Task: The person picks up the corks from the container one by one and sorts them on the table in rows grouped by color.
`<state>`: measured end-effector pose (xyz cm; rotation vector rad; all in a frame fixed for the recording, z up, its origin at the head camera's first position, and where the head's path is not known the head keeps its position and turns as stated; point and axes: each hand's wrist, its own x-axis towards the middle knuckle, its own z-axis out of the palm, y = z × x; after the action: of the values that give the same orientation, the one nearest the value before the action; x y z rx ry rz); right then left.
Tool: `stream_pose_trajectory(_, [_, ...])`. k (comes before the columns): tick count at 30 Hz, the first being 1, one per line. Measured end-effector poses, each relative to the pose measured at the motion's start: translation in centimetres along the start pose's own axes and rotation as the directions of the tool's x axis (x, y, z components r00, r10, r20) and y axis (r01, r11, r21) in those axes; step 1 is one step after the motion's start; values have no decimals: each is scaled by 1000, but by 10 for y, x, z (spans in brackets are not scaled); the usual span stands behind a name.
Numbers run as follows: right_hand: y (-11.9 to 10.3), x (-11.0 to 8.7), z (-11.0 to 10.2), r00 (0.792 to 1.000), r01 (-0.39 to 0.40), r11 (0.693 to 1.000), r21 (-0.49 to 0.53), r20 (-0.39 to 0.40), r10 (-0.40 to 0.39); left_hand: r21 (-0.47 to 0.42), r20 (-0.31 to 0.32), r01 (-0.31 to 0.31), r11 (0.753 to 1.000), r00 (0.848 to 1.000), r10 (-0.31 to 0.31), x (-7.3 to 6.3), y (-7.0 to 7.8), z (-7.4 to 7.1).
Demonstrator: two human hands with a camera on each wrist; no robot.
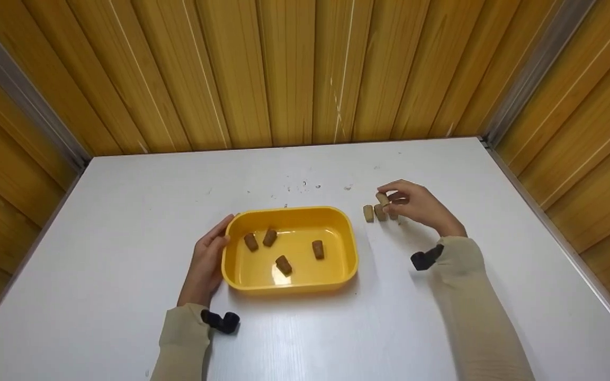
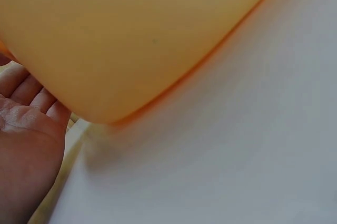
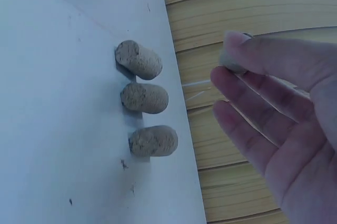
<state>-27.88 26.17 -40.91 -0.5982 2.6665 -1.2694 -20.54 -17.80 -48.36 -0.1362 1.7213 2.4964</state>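
Observation:
My left hand [image 1: 208, 260] rests with extended fingers against the outer left side of a yellow plastic tray [image 1: 290, 289]. In the left wrist view the fingers [image 2: 34, 97] lie along the tray wall [image 2: 131, 50], partly hidden behind it. Several brown, tapered corks [image 1: 284, 265] are spread over the tray floor. To the right of the tray, my right hand [image 1: 416, 203] pinches a lighter cork [image 1: 383, 199] between thumb and fingertips, raised above the table. Three more corks [image 3: 145, 98] stand in a row below that hand, as the right wrist view shows.
Everything stands on a white table [image 1: 125, 222] with small dark specks [image 1: 305, 184] behind the tray. Yellow wood-patterned panels [image 1: 284, 69] rise at the back and on both sides. A black wrist camera [image 1: 427, 257] sits on each sleeve.

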Motion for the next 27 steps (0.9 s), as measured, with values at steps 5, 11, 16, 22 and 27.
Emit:
stream_pose_trajectory(5, [19,-3,-5,1000,-20,1000,-15,-24,20,-6,-4,-1,1000,1000,1,-1,-1,0])
stream_pose_trajectory(11, [28,-8,-9,996,-71,997,-34,-49,69,-8,-3,0,1000,1000,0,-1,0,1])
stream_pose_trajectory(16, [35,-12,-12,992,-108,994,-24,-72,106,-13,3,-3,1000,1000,3,-2,0,1])
stream_pose_trajectory(22, [46,-14,-12,982,-170,985,-11,-86,168,-9,2,9,1000,1000,-9,-2,0,1])
stream_pose_trajectory(27, [53,-13,-9,976,-206,978,-40,-85,202,-26,2,3,1000,1000,-3,-2,0,0])
